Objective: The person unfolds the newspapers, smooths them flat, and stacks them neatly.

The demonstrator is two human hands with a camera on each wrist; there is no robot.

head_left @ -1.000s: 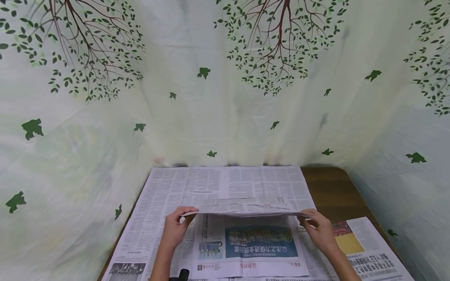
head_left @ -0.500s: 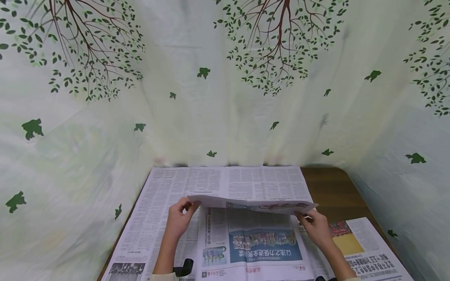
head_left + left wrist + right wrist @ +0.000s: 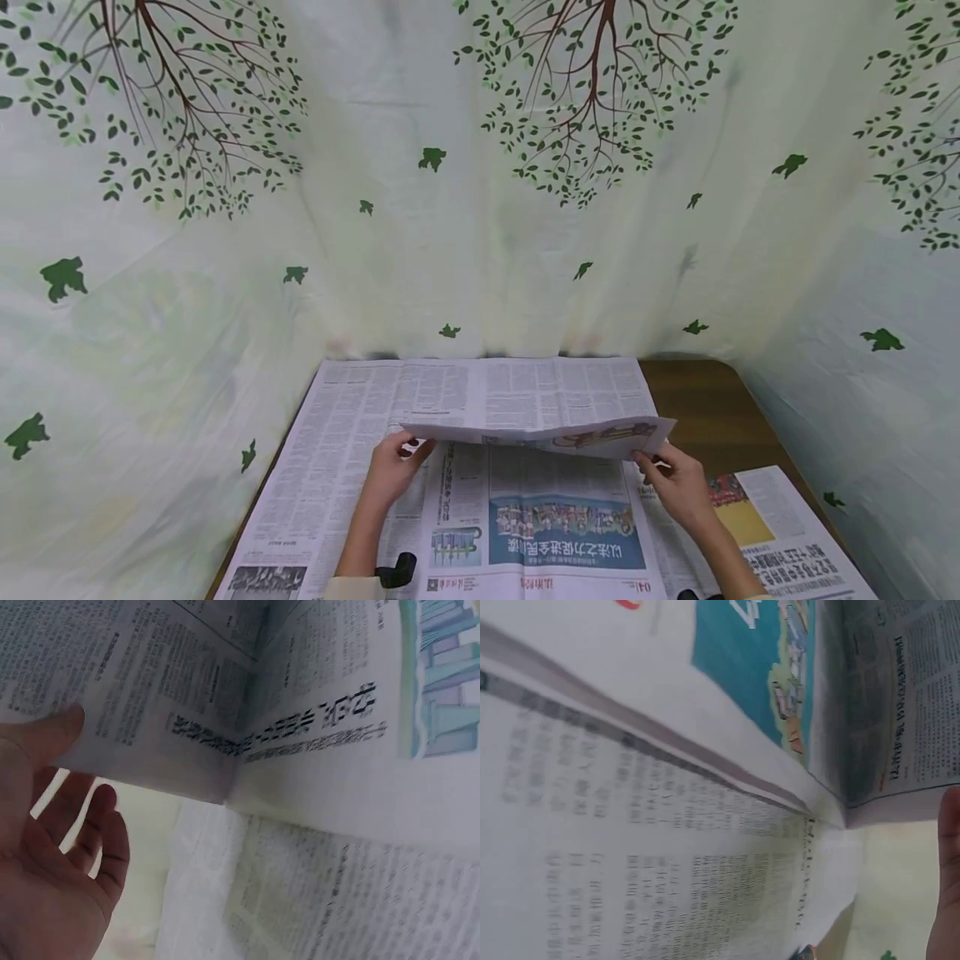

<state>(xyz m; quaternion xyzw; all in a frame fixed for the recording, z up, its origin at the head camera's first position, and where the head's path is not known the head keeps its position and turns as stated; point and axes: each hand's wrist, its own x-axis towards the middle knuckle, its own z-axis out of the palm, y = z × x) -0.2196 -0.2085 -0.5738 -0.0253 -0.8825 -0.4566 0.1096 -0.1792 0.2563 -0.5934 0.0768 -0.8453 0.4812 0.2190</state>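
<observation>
L hand & R hand pinch opp. ends of raised flap of paper, prob. so it's supported evenly w/o mid-span sag

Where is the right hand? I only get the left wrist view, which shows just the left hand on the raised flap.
Observer: In the head view, the right hand pinches the flap near its right end.
Operator: Does any tabletop show?
Observer: Yes, brown tabletop shows at the far right corner.
Operator: Anything lying to the right of that forearm?
Observer: A paper with a red and yellow picture on it.
</observation>
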